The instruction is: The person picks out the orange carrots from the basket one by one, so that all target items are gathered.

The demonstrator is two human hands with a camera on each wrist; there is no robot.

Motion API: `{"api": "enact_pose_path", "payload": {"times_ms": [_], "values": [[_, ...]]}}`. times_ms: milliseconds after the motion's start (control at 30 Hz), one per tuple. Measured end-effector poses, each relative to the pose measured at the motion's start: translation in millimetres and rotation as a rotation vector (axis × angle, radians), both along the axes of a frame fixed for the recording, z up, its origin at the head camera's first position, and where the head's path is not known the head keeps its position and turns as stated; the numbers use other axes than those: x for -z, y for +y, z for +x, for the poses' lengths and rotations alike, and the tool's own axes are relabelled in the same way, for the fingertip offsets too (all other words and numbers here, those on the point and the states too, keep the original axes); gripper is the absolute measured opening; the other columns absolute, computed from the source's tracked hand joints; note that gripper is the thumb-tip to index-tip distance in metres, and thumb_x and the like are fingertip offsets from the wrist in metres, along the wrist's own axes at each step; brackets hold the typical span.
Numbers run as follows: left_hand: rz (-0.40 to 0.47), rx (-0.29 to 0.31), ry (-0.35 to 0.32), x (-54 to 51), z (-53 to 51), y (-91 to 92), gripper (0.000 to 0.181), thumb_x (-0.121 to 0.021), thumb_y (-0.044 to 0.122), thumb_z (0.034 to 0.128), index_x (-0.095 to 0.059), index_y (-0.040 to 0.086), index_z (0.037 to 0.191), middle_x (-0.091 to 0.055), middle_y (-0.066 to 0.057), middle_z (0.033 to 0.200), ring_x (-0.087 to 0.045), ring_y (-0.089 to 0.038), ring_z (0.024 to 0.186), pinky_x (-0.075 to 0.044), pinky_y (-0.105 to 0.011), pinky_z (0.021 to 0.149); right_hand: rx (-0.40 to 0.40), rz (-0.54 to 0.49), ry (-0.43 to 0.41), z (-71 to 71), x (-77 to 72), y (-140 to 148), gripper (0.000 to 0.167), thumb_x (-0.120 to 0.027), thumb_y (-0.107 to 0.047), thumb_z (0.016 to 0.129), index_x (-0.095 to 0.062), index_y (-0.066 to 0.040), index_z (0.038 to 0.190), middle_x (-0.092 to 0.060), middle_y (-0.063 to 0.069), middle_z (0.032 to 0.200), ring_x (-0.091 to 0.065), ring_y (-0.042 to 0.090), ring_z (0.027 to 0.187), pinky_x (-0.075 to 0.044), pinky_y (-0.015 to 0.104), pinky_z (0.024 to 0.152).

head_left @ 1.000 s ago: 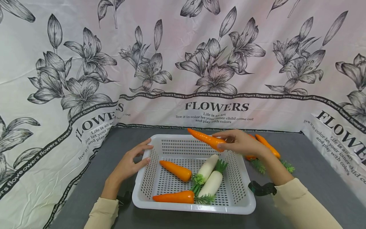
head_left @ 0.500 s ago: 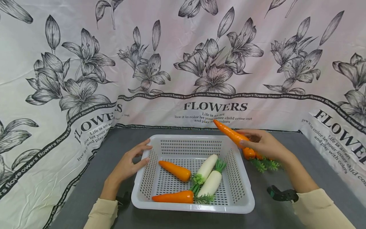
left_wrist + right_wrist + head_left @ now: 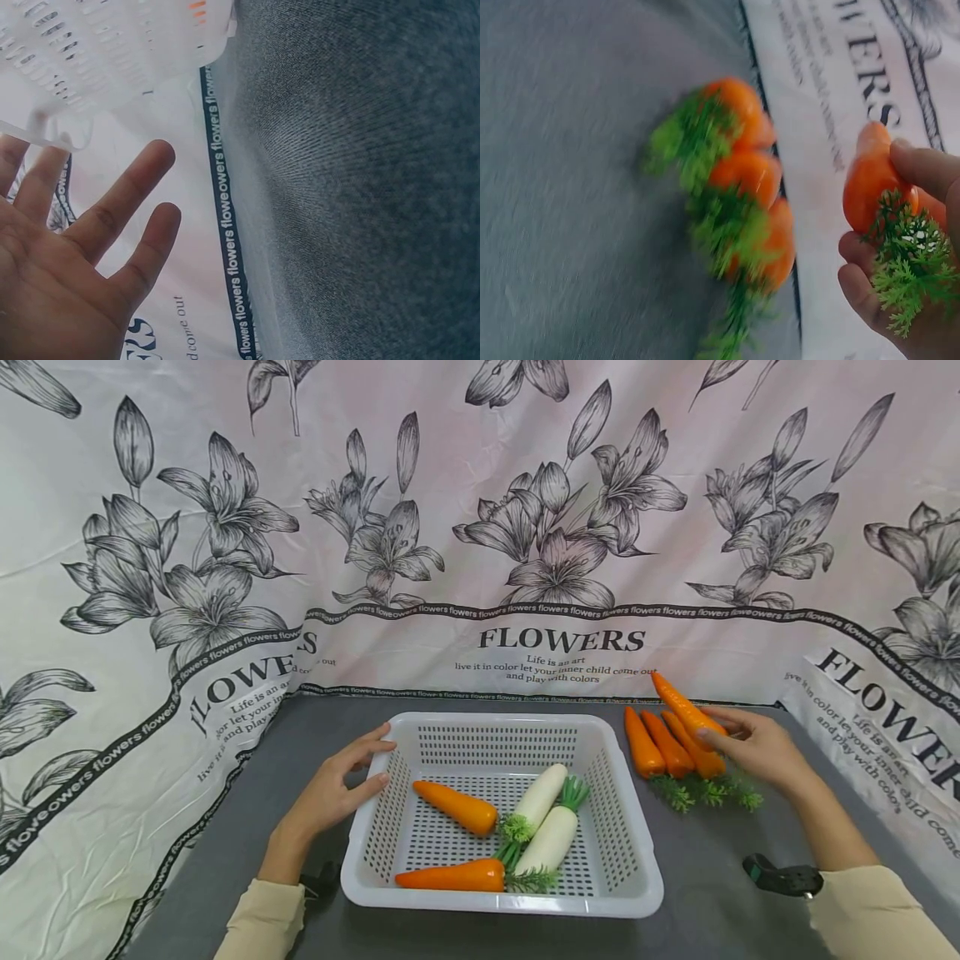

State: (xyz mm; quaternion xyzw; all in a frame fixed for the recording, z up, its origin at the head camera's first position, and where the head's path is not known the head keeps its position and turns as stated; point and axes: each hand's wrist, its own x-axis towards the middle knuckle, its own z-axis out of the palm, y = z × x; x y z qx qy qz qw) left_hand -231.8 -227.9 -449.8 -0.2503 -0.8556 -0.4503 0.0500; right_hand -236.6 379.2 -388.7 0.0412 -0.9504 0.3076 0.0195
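My right hand [image 3: 757, 747] pinches an orange carrot [image 3: 684, 703] by its thick end, tip up and to the left, above three carrots [image 3: 643, 747] lying side by side right of the basket. In the right wrist view the held carrot [image 3: 874, 184] shows green leaves beneath the thumb. My left hand [image 3: 330, 789] touches the left rim of the white basket [image 3: 502, 903] with fingers spread; in the left wrist view the hand [image 3: 90, 255] has straight fingers by the basket's edge. Inside the basket lie two carrots [image 3: 457, 807] and two white radishes [image 3: 551, 839].
A grey cloth [image 3: 705, 893] covers the table. Behind it hangs a white curtain [image 3: 555, 660] with printed flowers, which also borders the left and right sides. Green leaves [image 3: 712, 792] of the three carrots point towards the front.
My right hand has carried the carrot from above the basket's back right part to the right, over the other carrots. The left hand stays at the basket's rim.
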Motion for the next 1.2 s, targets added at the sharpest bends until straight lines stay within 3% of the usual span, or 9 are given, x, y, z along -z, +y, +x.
{"api": "enact_pose_path", "payload": {"times_ms": [133,233,400,500,667,1000,1200], "values": [[-0.004,-0.001,0.003,0.8,0.2,-0.1,0.046,-0.066,0.023,0.0971,-0.058,0.017,0.142,-0.035,0.002,0.166,-0.062,-0.025,0.112,-0.051,-0.056,0.095,0.058,0.021,0.01,0.6,8.2,17.0,0.065,-0.06,-0.043,0.101,-0.049,0.001,0.148,-0.064,0.037,0.121,-0.064,0.03,0.094,-0.048,0.033,0.067],[-0.016,-0.003,0.013,1.9,-0.4,-0.8,0.046,-0.066,0.022,0.0977,-0.058,0.017,0.142,-0.035,0.0,0.166,-0.062,-0.025,0.112,-0.051,-0.054,0.095,0.085,0.04,0.012,1.2,14.9,28.4,0.065,-0.059,-0.042,0.102,-0.048,0.004,0.147,-0.062,0.041,0.122,-0.064,0.043,0.096,-0.048,0.035,0.066],[-0.016,-0.004,0.019,2.1,-1.0,-1.1,0.046,-0.066,0.023,0.0976,-0.058,0.015,0.142,-0.036,-0.001,0.166,-0.062,-0.026,0.112,-0.051,-0.054,0.094,0.099,0.089,-0.001,1.7,29.1,43.7,0.065,-0.056,-0.041,0.103,-0.048,0.008,0.144,-0.058,0.045,0.125,-0.06,0.057,0.106,-0.053,0.05,0.073],[-0.003,-0.004,0.004,0.9,-0.3,0.0,0.046,-0.066,0.023,0.097,-0.058,0.016,0.142,-0.035,0.001,0.166,-0.062,-0.027,0.113,-0.05,-0.057,0.095,0.107,0.118,-0.018,1.3,37.2,49.8,0.065,-0.054,-0.042,0.103,-0.048,0.009,0.143,-0.056,0.046,0.127,-0.059,0.059,0.107,-0.052,0.057,0.076],[-0.001,-0.002,0.004,0.3,-0.1,0.6,0.047,-0.066,0.023,0.0968,-0.058,0.017,0.143,-0.035,0.003,0.166,-0.062,-0.025,0.114,-0.05,-0.058,0.096,0.116,0.136,-0.039,0.0,48.1,55.3,0.066,-0.052,-0.044,0.104,-0.049,0.009,0.142,-0.055,0.046,0.128,-0.058,0.06,0.108,-0.052,0.059,0.077],[0.0,-0.005,-0.002,0.3,0.6,0.4,0.047,-0.067,0.024,0.0971,-0.058,0.02,0.143,-0.034,0.006,0.166,-0.061,-0.02,0.113,-0.049,-0.059,0.097,0.155,0.144,-0.092,-0.3,60.7,53.5,0.072,-0.047,-0.051,0.104,-0.047,0.01,0.143,-0.052,0.046,0.132,-0.055,0.061,0.11,-0.052,0.058,0.076],[-0.009,0.001,0.014,1.2,-0.3,-0.3,0.046,-0.066,0.022,0.0977,-0.058,0.018,0.142,-0.035,0.001,0.166,-0.062,-0.021,0.112,-0.05,-0.055,0.096,0.176,0.124,-0.093,-0.6,66.8,50.9,0.074,-0.045,-0.052,0.105,-0.045,0.01,0.144,-0.056,0.042,0.131,-0.057,0.058,0.109,-0.053,0.051,0.073]]}}
